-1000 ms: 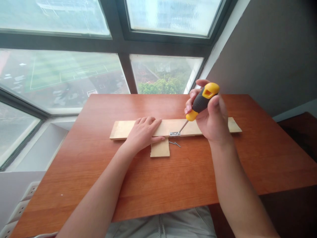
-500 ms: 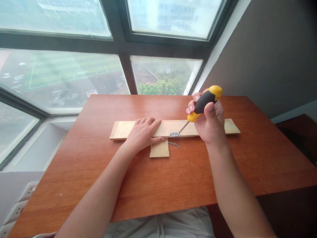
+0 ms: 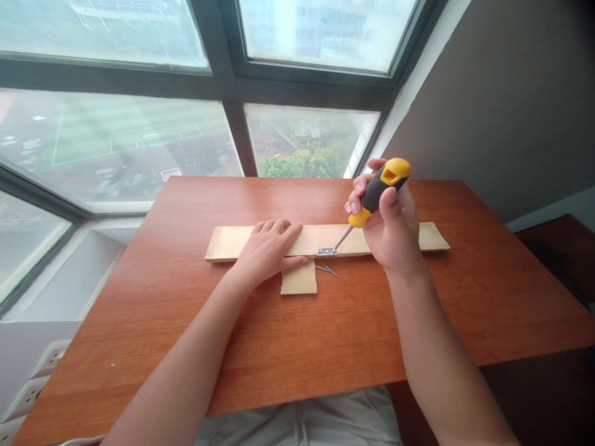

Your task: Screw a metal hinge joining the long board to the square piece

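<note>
A long pale wooden board (image 3: 320, 236) lies crosswise on the table. My left hand (image 3: 268, 251) holds it down, its fingers across the top and its thumb along the near edge. In my right hand (image 3: 393, 226) is a screwdriver (image 3: 375, 189) with a yellow and black handle, fingers wrapped round it. The screwdriver slants down left, its tip at the right end of a small silver metal plate (image 3: 326, 252) on the board's near edge. Below the board, a short wooden piece (image 3: 299, 280) pokes out toward me, with loose screws (image 3: 327, 270) beside it.
The reddish-brown table (image 3: 297, 347) stands against a window with dark frames (image 3: 235, 93). To the right rises a grey wall (image 3: 502, 111). White power sockets (image 3: 30, 393) are at the lower left, off the table's edge.
The screwdriver handle has turned in my right hand, showing more of its yellow end, and shifted slightly left. My left hand and the board stay in place.
</note>
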`<state>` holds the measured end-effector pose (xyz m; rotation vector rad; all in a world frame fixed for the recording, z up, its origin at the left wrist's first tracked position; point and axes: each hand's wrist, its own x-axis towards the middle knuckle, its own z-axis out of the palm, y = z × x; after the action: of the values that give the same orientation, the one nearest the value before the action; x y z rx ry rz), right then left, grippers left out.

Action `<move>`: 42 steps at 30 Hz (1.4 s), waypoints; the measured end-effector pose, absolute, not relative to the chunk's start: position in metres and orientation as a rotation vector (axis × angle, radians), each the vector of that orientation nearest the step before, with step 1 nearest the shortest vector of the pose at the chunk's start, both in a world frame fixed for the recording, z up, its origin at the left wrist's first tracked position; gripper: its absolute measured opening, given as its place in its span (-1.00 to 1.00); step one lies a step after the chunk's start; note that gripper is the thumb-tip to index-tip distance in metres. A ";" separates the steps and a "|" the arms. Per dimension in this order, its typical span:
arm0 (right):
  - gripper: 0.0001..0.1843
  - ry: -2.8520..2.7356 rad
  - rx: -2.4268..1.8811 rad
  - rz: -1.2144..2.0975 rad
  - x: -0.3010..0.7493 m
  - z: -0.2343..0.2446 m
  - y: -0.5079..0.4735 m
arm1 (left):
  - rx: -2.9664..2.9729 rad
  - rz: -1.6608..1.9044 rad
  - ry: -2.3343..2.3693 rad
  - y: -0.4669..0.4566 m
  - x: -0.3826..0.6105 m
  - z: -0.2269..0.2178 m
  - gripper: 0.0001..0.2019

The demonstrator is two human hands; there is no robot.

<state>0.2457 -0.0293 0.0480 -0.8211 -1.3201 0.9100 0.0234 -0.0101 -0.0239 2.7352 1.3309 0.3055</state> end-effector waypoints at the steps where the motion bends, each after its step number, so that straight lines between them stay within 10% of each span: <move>1: -0.51 -1.323 -0.835 0.928 0.246 0.050 -0.029 | 2.733 0.308 1.332 -0.010 0.023 -0.024 -0.35; 18: -0.58 -1.787 -0.639 1.343 0.287 0.100 0.009 | 2.745 0.278 1.375 0.000 0.014 -0.026 -0.33; 30: -0.75 -1.966 -1.059 0.194 0.253 0.107 0.001 | 2.681 0.253 1.508 0.007 -0.002 -0.027 -0.31; 37: -0.50 -2.114 -0.870 0.657 0.259 0.107 -0.001 | 2.673 0.252 1.501 0.008 -0.003 -0.027 -0.30; 42: -0.42 -2.030 -1.143 0.155 0.255 0.103 0.003 | 2.681 0.258 1.476 0.013 -0.005 -0.028 -0.29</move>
<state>0.2548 0.0026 0.1034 -1.1432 -2.0302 0.1545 -0.0047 0.0126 -0.0283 2.6808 1.4757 0.2576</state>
